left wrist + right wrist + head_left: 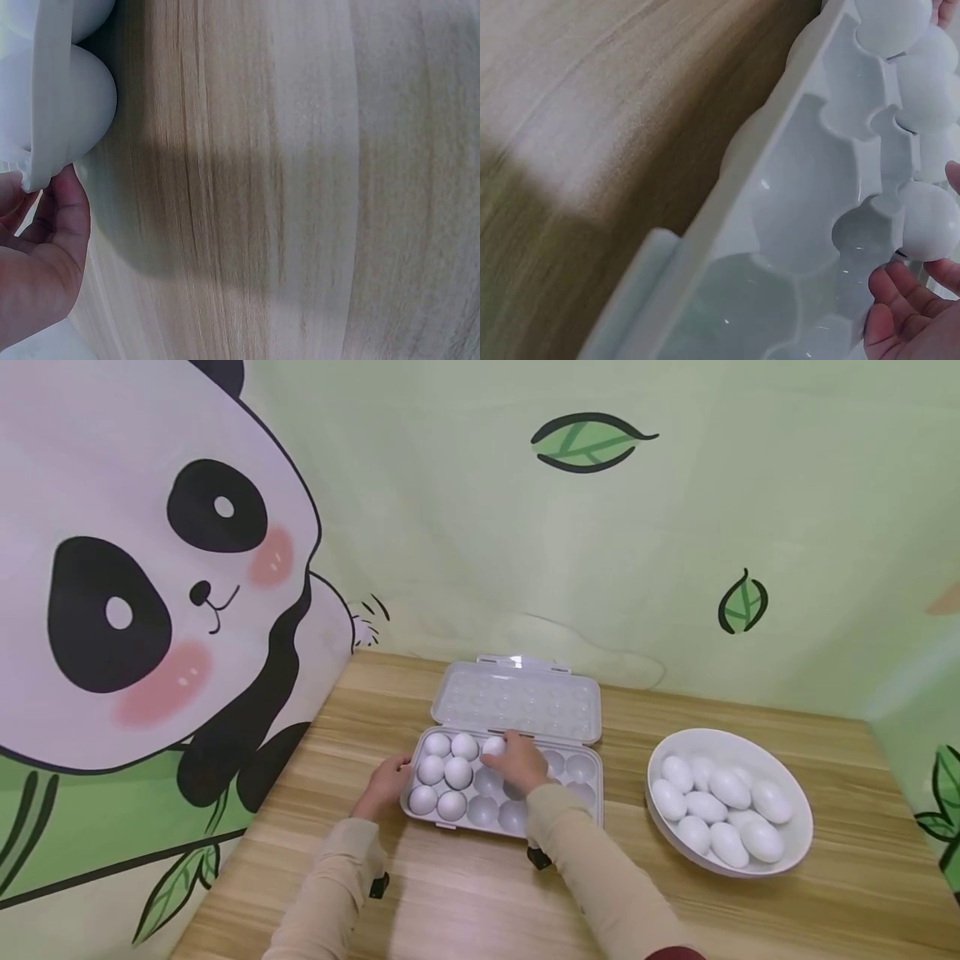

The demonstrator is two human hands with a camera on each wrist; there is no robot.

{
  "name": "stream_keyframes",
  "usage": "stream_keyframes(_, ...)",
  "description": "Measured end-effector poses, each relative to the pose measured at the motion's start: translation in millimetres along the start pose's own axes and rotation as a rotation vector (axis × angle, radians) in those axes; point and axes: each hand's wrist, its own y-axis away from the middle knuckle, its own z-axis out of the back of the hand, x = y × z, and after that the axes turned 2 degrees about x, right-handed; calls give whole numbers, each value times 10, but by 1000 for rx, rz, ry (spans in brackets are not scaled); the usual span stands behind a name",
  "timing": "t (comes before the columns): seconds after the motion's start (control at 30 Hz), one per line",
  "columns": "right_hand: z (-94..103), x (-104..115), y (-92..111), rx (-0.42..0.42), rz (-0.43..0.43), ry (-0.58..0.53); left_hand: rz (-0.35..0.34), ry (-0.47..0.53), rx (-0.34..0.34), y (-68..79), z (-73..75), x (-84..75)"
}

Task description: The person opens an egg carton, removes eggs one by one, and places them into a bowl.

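Observation:
A white plastic egg box stands on the wooden table with its hinged lid folded back toward the wall. White eggs fill the two leftmost columns of cups. My left hand is at the box's left end; in the left wrist view its thumb and fingers pinch the rim. At the back row, my right hand holds an egg at the third cup from the left. Fingers and thumb surround that egg in the right wrist view. My right hand hides some of the cups.
A white bowl heaped with several white eggs stands to the right of the box. Behind the wooden table hangs a green cloth backdrop with a panda and leaves; it also runs along the left side.

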Motion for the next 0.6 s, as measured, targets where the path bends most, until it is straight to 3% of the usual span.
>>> stream_keyframes(0.3, -55, 22, -12, -68, 18, 92, -2, -24, -5, 3, 10, 20)
stream_keyframes(0.6, -66, 8, -5, -96, 1, 81, -5, -26, -3, -7, -14, 26)
